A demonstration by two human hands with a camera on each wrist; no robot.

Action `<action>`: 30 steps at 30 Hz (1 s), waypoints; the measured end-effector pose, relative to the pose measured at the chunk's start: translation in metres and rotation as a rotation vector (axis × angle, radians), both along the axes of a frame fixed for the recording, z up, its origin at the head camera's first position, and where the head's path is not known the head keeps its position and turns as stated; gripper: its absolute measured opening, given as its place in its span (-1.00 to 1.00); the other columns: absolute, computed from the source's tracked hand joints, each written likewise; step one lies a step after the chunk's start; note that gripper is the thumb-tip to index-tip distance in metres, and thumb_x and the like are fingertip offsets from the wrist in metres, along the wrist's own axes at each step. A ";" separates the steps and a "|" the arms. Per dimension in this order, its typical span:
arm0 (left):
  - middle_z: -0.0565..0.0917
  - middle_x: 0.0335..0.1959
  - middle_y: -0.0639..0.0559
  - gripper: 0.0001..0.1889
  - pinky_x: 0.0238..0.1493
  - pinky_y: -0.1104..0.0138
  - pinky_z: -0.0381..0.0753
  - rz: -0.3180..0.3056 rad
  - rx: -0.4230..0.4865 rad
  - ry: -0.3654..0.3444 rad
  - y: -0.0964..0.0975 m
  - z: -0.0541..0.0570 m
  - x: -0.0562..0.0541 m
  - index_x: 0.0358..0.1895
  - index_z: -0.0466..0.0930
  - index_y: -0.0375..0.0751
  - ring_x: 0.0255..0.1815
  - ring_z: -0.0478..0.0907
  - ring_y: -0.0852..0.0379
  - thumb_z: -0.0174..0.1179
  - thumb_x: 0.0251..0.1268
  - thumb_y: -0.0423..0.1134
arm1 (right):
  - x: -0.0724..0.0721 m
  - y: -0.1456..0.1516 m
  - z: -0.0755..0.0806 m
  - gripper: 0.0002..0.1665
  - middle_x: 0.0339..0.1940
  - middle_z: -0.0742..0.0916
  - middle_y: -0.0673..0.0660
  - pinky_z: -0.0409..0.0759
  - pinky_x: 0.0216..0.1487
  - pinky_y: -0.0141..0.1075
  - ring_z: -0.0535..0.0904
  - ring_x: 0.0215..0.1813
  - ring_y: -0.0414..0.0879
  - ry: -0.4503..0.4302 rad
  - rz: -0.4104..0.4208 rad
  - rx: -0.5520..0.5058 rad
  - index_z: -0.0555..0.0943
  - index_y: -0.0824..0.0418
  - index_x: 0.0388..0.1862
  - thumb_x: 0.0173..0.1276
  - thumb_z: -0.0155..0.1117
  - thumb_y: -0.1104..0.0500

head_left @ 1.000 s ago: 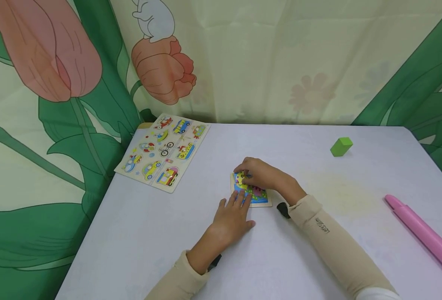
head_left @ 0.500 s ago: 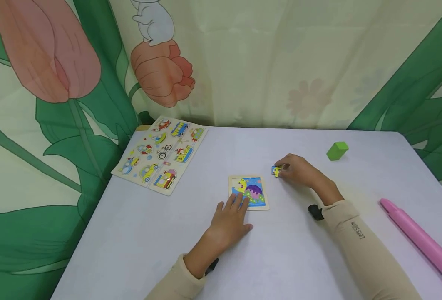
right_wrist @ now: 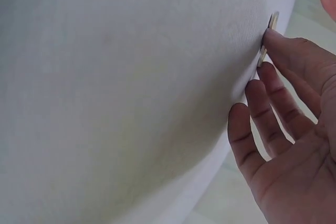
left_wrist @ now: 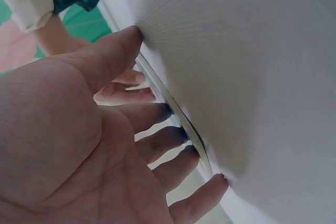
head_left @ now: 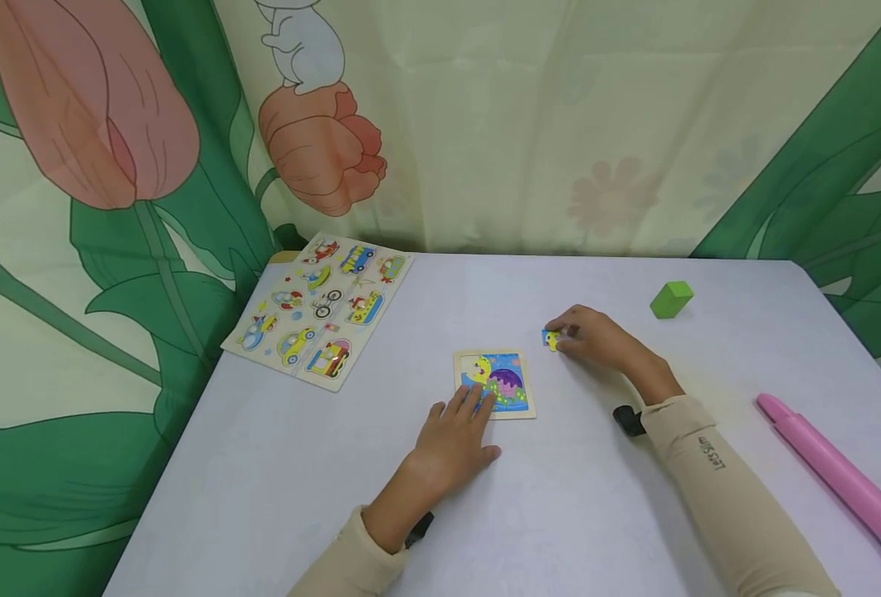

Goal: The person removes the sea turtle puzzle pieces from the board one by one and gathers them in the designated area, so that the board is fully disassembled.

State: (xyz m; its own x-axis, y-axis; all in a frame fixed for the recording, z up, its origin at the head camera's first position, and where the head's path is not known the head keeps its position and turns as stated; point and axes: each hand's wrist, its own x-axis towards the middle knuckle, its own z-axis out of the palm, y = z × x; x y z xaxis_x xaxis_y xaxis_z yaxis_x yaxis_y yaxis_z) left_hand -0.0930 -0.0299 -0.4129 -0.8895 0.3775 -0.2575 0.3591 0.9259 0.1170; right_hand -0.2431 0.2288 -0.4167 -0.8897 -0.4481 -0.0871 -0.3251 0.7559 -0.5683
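Observation:
A small framed jigsaw puzzle with a yellow, purple and green picture on blue lies mid-table. My left hand rests its outstretched fingers on the puzzle's lower left part, hiding that corner. In the left wrist view those fingertips touch the thin puzzle board, seen edge-on. Beyond the puzzle's right side, my right hand pinches a little blue-and-yellow puzzle piece at the tabletop. From the right wrist, that puzzle piece shows as a thin edge by the thumb.
A large vehicle-picture board lies at the back left, reaching the table's left edge. A green block stands at the back right. Along the right side lies a long pink cylindrical object. A printed curtain hangs behind the table.
My right hand has moved from over the puzzle to the right, carrying the puzzle piece out to the tabletop. It has barely moved in the last half second. My left hand stays on the puzzle.

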 end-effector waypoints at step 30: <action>0.23 0.61 -0.06 -0.22 0.45 0.03 0.32 -0.021 -0.028 0.031 -0.001 0.004 0.001 0.61 0.21 -0.13 0.62 0.11 -0.02 0.19 0.48 0.16 | 0.021 -0.091 0.001 -0.71 -0.14 0.67 0.08 0.53 -0.07 -0.19 0.51 -0.22 -0.07 0.053 0.304 -0.023 0.76 0.24 0.06 0.37 0.43 0.31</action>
State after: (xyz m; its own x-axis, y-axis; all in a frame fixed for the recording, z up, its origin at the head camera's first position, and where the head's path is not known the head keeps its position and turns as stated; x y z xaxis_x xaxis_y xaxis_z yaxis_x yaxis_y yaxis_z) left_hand -0.0924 -0.0307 -0.4093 -0.8892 0.3889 -0.2409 0.3813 0.9210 0.0795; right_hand -0.2220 0.1379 -0.4159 -0.7178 -0.6956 -0.0304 -0.5641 0.6065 -0.5603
